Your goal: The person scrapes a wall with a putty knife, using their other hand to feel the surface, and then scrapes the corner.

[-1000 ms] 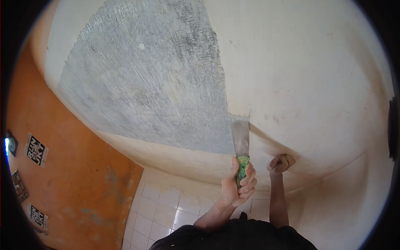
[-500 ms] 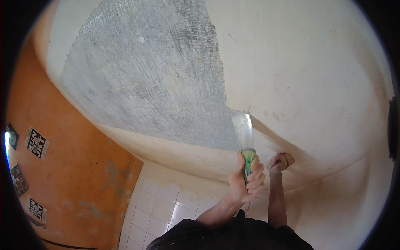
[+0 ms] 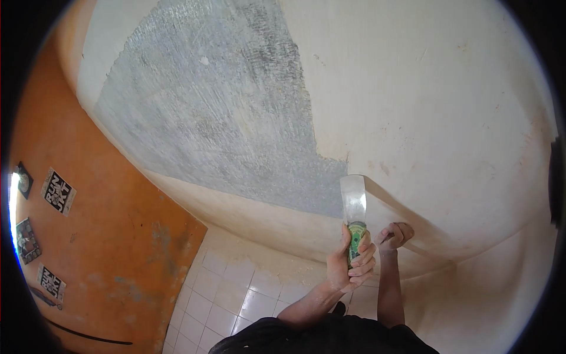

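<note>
My left hand is wrapped round the green patterned handle of a putty knife, thumb along one side. Its wide metal blade points up at the wall, its tip just below the corner where the scraped grey patch meets the cream paint. Close by on the right, my right hand is closed in a fist near the wall. A thin dark shape shows at its fingers, and I cannot tell what it is.
An orange wall with several stickers meets the cream wall at the left. White floor tiles lie below, with pale scrapings along the wall's foot. A dark edge stands at far right.
The putty knife has come down and slightly right, and its blade has turned to show more of its flat face. The grey patch now has a stepped corner above the blade. My right fist stays nearly still.
</note>
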Demonstrator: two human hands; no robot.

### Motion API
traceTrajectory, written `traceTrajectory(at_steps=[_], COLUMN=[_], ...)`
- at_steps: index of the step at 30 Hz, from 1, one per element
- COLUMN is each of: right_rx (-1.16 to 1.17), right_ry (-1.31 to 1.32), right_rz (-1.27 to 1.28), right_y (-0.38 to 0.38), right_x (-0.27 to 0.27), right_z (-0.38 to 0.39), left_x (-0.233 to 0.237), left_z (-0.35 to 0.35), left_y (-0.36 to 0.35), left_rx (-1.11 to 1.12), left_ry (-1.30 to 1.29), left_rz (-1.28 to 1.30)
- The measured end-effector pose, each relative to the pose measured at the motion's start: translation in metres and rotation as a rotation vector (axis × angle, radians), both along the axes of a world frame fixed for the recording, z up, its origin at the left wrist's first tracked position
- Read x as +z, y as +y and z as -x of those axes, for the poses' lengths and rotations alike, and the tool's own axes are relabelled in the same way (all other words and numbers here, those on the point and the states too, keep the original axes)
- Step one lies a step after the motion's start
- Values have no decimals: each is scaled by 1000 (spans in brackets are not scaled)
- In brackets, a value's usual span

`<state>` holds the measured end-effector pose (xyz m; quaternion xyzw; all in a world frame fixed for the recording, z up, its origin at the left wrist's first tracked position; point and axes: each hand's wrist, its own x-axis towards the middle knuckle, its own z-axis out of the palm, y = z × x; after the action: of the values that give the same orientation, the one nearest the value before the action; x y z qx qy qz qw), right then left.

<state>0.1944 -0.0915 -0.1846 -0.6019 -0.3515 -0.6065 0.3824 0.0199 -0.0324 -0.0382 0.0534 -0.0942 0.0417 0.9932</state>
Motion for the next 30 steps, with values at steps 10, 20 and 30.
traceTrajectory(at_steps=[10, 20, 30], right_rx=[23, 81, 84], right_ry=[24, 47, 42], right_rz=[-3, -12, -21], right_y=[1, 1, 2], right_x=[2, -14, -9], right_z=[0, -3, -3], left_x=[10, -2, -3], left_z=[-3, 12, 8], left_y=[34, 38, 41], left_rx=[141, 43, 139], left_ry=[46, 68, 139], left_rz=[-248, -95, -197])
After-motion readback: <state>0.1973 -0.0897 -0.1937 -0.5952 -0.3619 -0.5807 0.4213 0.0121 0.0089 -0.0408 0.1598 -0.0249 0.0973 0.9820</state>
